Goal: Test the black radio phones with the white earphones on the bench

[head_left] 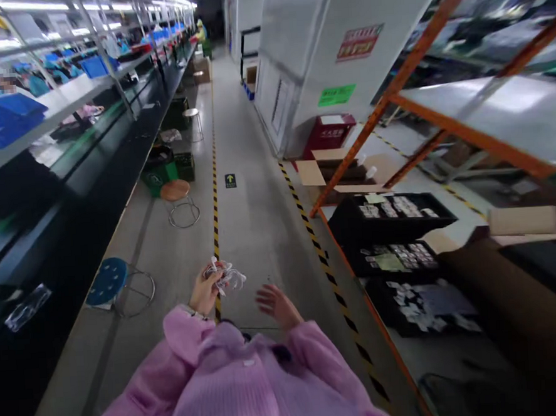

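Note:
In my left hand [206, 289] is a bundle of thin white cables [229, 277], loosely coiled, with small white ends sticking out. The fingers are closed around it, in front of my body above the floor. To the right, my right hand [275, 301] is held in the air with its fingers stretched out and slightly blurred. Nothing shows in it, and it is apart from the bundle. Both arms wear pink sleeves [315, 356].
A long black workbench [91, 163] runs along the left, with a blue stool [107, 281] and a wooden stool [175, 190] beside it. An orange rack [350, 159] stands right, holding black trays [392, 226] of small white parts. Yellow-black floor tape [318, 249] borders the aisle [250, 216]. People sit far left.

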Available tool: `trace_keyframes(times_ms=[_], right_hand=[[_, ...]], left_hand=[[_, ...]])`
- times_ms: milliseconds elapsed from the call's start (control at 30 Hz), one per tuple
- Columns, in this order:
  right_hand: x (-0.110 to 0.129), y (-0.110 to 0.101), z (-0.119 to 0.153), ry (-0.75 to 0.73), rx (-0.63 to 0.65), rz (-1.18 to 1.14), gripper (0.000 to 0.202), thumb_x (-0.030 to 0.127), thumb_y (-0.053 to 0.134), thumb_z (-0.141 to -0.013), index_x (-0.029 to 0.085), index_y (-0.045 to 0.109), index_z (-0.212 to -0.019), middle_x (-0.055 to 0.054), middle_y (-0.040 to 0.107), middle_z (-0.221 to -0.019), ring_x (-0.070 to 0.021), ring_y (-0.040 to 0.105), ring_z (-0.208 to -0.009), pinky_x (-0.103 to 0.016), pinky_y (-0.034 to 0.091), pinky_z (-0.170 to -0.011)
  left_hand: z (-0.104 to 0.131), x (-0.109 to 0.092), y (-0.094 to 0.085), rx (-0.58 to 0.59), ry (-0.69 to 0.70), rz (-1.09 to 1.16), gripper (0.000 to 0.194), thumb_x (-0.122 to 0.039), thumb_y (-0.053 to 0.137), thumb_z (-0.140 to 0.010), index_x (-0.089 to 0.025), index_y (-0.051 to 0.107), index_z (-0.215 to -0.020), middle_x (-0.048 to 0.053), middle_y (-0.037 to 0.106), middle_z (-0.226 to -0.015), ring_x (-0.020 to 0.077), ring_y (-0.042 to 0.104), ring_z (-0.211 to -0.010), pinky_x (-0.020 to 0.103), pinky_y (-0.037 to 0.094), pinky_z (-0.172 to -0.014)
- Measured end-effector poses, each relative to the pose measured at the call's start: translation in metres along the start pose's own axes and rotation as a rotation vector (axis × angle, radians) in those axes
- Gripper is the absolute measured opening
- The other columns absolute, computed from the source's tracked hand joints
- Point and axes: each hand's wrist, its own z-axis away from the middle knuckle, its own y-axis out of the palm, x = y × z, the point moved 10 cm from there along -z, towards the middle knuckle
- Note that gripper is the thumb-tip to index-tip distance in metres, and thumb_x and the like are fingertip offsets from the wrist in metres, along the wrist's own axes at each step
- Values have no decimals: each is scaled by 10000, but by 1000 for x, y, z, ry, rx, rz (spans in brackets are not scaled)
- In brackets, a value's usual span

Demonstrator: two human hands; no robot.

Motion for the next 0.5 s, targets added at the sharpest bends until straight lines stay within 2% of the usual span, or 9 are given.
trace_keyframes(times_ms=[67, 133, 233, 333, 433, 500], right_hand=[[31, 12, -84, 53, 74, -54, 459, 562, 559, -994, 185, 632, -1246, -83, 702, -1100, -190, 699, -907, -358, 600, -767], [69, 20, -166, 41, 109, -69, 483, 595, 623, -926, 219, 647, -1228, -67, 718, -1041, -187, 695, -876, -319, 576, -726], [132, 12, -271, -17, 105, -43, 534, 525, 804, -763, 225, 665, -1182, -46, 720, -970, -170, 665, -811, -270, 529, -677], [196, -25, -356, -86, 9, 10, 550, 491, 861, -666, 207, 675, -1098, -26, 695, -898, -142, 604, -727, -245, 481, -626], [254, -86, -425, -140, -176, 65, 555, 553, 846, -634, 207, 659, -1025, -5, 652, -839, -135, 551, -691, -244, 456, -599], [285, -128, -466, -149, -284, 98, 548, 588, 833, -624, 215, 651, -981, -7, 645, -834, -150, 563, -703, -259, 463, -605]], left_hand=[[-47, -15, 29, 32, -21, -19, 503, -294, 960, -557, -150, 717, -973, 46, 753, -1019, 134, 689, -761, 224, 539, -598], [-102, -32, 53, 52, -34, -39, 540, -332, 962, -561, -161, 710, -1007, 47, 761, -1001, 145, 700, -781, 225, 536, -625], [-205, -57, 93, 95, -47, -74, 610, -352, 967, -556, -178, 691, -1071, 39, 767, -986, 154, 704, -824, 243, 544, -715], [-318, -77, 148, 174, -85, -140, 570, -301, 974, -545, -159, 705, -1027, 18, 755, -913, 128, 666, -797, 238, 518, -751], [-423, -87, 214, 284, -176, -214, 482, -214, 969, -561, -125, 722, -965, 11, 726, -826, 116, 631, -746, 233, 487, -710], [-486, -90, 256, 364, -245, -230, 454, -217, 944, -635, -119, 712, -1013, 28, 727, -880, 126, 642, -762, 255, 515, -728]])
